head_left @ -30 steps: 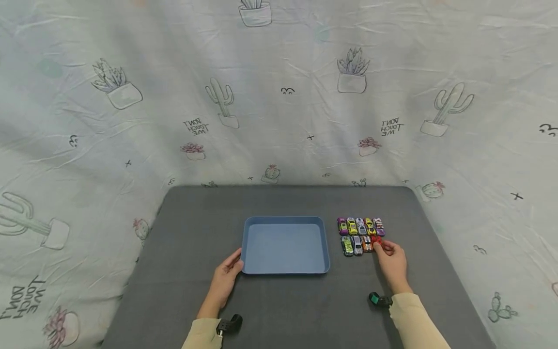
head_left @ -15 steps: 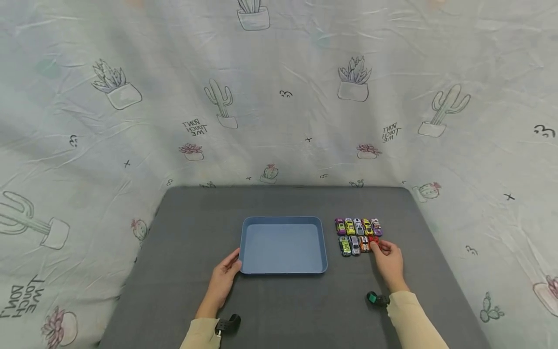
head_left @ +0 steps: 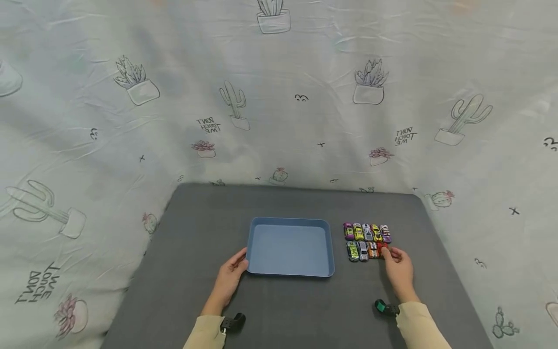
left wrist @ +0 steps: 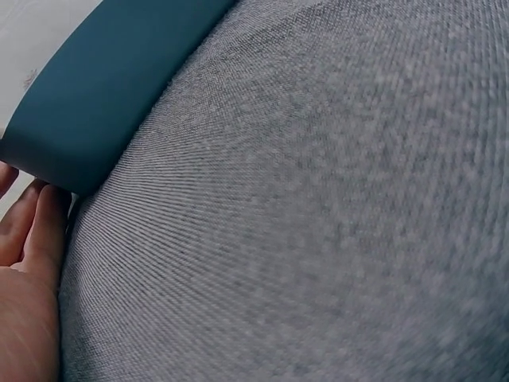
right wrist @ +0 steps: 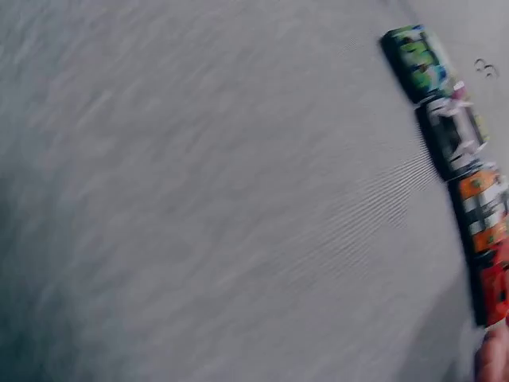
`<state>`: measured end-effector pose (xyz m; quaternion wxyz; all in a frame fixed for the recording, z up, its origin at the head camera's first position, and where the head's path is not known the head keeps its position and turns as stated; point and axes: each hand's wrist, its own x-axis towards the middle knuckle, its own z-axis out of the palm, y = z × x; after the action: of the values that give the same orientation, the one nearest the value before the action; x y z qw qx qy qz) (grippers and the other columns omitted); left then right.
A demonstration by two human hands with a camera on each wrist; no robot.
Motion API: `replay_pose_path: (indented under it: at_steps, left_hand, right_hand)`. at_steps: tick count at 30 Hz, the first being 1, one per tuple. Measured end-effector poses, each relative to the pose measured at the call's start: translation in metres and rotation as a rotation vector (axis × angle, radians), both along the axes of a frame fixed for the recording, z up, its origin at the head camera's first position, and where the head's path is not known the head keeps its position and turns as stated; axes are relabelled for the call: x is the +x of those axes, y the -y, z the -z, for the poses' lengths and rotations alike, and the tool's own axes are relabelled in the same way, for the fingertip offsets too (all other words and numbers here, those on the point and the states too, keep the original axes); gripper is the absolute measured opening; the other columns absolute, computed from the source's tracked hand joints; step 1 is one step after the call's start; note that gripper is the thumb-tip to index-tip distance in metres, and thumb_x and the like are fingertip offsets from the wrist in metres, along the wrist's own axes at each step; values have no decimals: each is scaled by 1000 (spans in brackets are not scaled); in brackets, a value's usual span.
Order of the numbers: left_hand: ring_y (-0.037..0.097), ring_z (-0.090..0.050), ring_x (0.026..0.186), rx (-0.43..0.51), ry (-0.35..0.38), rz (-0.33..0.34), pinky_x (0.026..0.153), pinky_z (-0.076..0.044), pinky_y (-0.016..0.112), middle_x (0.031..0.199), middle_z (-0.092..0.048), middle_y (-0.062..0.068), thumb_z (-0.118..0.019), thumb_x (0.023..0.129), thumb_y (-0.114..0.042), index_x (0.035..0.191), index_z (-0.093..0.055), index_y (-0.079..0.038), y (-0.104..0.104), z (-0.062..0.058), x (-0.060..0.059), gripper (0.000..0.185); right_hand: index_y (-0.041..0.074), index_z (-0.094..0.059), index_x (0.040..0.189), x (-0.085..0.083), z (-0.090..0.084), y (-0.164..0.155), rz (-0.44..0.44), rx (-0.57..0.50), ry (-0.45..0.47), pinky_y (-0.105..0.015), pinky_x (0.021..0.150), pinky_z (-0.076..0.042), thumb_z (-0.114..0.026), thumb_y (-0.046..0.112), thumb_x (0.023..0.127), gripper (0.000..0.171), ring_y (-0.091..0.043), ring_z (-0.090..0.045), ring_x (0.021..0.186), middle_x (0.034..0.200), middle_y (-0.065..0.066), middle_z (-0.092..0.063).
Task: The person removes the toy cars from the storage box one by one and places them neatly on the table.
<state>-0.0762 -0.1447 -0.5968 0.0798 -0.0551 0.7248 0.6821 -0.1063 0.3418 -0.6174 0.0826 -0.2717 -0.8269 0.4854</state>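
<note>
A blue tray (head_left: 289,274) lies in the middle of the grey table, with nothing in it. My left hand (head_left: 232,276) rests with straight fingers against its near left corner; the left wrist view shows those fingers (left wrist: 32,231) beside the tray (left wrist: 103,87) wall. Right of the tray stand two rows of small toy cars (head_left: 367,232). My right hand (head_left: 394,261) pinches the red car (head_left: 382,248) at the right end of the near row. In the right wrist view a fingertip (right wrist: 495,362) sits just below the red car (right wrist: 493,290).
The near row also holds a green car (right wrist: 415,62), a silver car (right wrist: 453,131) and an orange car (right wrist: 481,211). The grey table mat (head_left: 287,310) ends at a cactus-print cloth (head_left: 279,121) on all far sides. A small black device sits on each wrist.
Both hands keep their places, the left at the tray corner and the right at the red car. Only the head view has shifted slightly.
</note>
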Motion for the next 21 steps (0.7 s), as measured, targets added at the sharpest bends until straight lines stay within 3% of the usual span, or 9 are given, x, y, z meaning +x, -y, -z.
replay_pose_path:
  at_steps: [4, 7, 10, 14, 18, 21]
  left_hand:
    - [31, -43, 132, 3, -14, -7, 93, -42, 16, 144, -46, 17, -58, 99, -16, 144, -46, -6, 1, 12, -2, 48]
    - [31, -44, 130, -13, -14, -16, 95, -44, 20, 142, -48, 17, -59, 98, -19, 143, -48, -8, 2, 15, -3, 48]
    - [29, -46, 129, -60, -4, -28, 99, -44, 30, 140, -51, 16, -60, 98, -21, 142, -49, -8, 2, 8, -8, 48]
    - [28, -46, 129, -149, 0, -43, 102, -41, 44, 141, -50, 12, -60, 98, -22, 143, -47, -10, -5, -10, -18, 49]
    - [32, -44, 131, -357, -75, 6, 104, -39, 47, 144, -45, 15, -59, 98, -22, 147, -42, -10, -18, -29, -31, 53]
    - [36, -36, 135, -631, -180, 87, 107, -34, 51, 148, -39, 19, -59, 98, -26, 150, -37, -10, -28, -39, -38, 59]
  right_hand:
    - [-7, -51, 129, -4, -11, 8, -6, 104, -84, -34, 75, -42, -54, 38, 98, 55, -31, -50, 97, 117, -23, -49]
    - [-7, -54, 127, -12, -23, 24, -95, 250, -201, -50, 86, -40, -60, 27, 96, 46, -39, -49, 105, 119, -26, -49]
    - [-5, -55, 126, -23, -36, 44, -255, 397, -317, -57, 95, -36, -67, 21, 91, 46, -43, -47, 114, 123, -26, -51]
    - [-3, -51, 133, -37, -51, 77, -455, 573, -399, -63, 101, -31, -69, 27, 88, 57, -43, -42, 124, 135, -25, -47]
    - [0, -45, 141, -43, -59, 110, -588, 702, -415, -63, 102, -31, -68, 35, 88, 68, -43, -41, 127, 145, -23, -39]
    - [3, -41, 145, -44, -61, 131, -657, 778, -385, -62, 104, -29, -66, 42, 89, 73, -42, -37, 131, 149, -22, -34]
